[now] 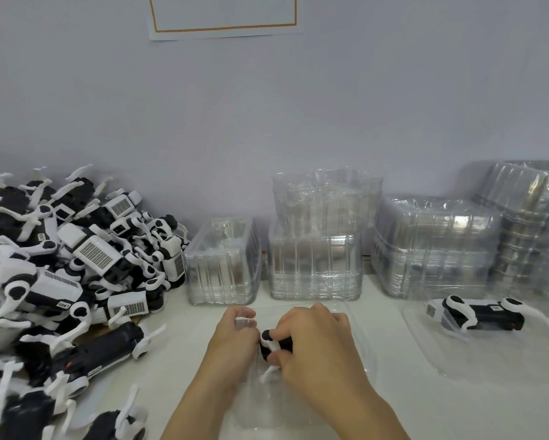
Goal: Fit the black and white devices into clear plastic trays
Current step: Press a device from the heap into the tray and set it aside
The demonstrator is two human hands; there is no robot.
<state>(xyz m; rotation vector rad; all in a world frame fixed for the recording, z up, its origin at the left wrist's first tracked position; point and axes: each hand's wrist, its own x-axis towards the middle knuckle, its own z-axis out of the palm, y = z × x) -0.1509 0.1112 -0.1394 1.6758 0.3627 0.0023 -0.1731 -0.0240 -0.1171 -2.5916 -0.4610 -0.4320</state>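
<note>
Both hands meet at the near centre of the white surface point(178, 325). Right hand point(314, 341) grips a black and white device point(271, 342), fingers curled over it. Left hand point(235, 331) pinches the edge of the clear tray point(359, 344) beneath. A second device point(482, 314) lies in another tray point(432, 350) to the right. Loose devices point(64, 268) are heaped at left; tray stacks point(314, 268) line the wall.
</note>
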